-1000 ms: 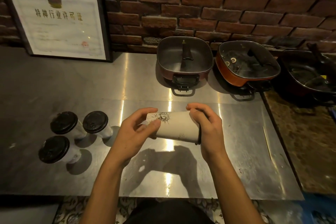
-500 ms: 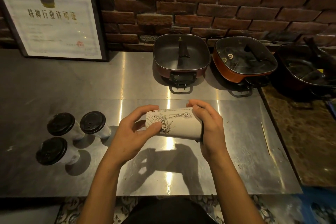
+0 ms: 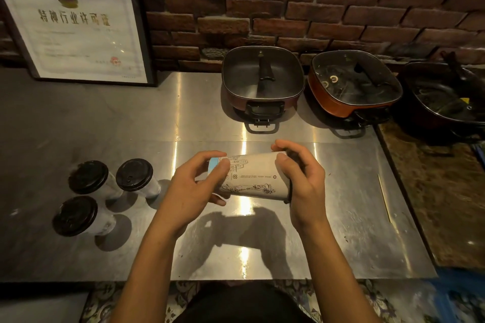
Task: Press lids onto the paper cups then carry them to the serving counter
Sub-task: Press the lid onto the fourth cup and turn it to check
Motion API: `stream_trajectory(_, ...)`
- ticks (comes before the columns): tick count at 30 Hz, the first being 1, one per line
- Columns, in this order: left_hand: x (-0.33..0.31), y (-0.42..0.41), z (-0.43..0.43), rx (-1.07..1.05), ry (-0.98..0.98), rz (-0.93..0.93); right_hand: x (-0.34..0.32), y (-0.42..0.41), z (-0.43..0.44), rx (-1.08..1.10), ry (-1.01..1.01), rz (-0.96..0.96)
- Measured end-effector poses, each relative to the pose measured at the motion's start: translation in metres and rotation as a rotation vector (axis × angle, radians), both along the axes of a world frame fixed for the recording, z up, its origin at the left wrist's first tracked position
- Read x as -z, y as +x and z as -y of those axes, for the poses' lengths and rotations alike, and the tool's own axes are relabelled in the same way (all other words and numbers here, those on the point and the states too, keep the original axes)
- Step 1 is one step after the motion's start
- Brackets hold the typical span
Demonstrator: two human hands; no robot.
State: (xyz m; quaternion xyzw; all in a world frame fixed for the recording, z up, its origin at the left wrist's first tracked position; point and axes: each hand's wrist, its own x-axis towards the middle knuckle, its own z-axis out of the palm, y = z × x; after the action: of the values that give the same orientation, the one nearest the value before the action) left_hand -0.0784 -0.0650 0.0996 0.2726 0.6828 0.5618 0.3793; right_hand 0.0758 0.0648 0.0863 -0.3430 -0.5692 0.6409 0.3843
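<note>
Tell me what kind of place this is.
Likely a small restaurant or drinks-shop prep area: a stainless steel counter, electric hotpot pans lined along the brick wall, a framed licence certificate, and lidded paper cups.

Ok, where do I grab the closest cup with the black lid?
Grip the cup round its white side, just under the lid, coming from the near side. It stands upright, and two other cups stand close behind it, so the front is free. Lifting by the lid might pop it off.
</note>
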Motion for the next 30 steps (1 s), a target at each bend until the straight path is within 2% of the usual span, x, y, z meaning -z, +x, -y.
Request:
stream_trajectory(3,-0.001,0.0,0.002,0.009,0.038,0.014,-0.001,0.001,-0.001,-0.011,0.042,0.01)
stream_trajectory(7,0.002,-0.001,0.004,0.056,0.048,-0.08,-0.002,0.002,-0.006,-0.006,-0.12,0.022)
stream_trajectory(11,-0.001,0.002,-0.004,-0.022,0.015,0.039,-0.001,0.002,-0.001,0.022,0.023,0.015)
stream_trajectory(13,-0.001,0.002,-0.003,-0.021,0.039,0.032,-0.001,0.001,-0.001,0.025,0.033,0.022)
stream_trajectory(16,0.0,0.0,0.001,0.031,0.059,-0.084,-0.003,-0.001,-0.006,0.026,-0.147,0.049)
stream_trajectory(18,0.002,0.001,-0.002,0.025,0.042,-0.073,-0.001,-0.002,-0.007,0.033,-0.202,0.064)
stream_trajectory(21,0.002,0.002,-0.008,-0.043,0.011,0.06,0.001,-0.003,-0.002,0.068,-0.071,0.048)
stream_trajectory(23,0.003,0.0,-0.006,-0.05,0.037,0.065,0.002,-0.004,-0.001,0.058,-0.015,0.052)
stream_trajectory(27,0.006,-0.006,0.0,0.012,0.075,-0.033,0.002,-0.01,-0.004,0.05,-0.157,0.09)
stream_trajectory(30,0.006,-0.007,-0.006,-0.046,0.015,0.041,0.003,-0.012,0.002,0.089,-0.052,0.08)
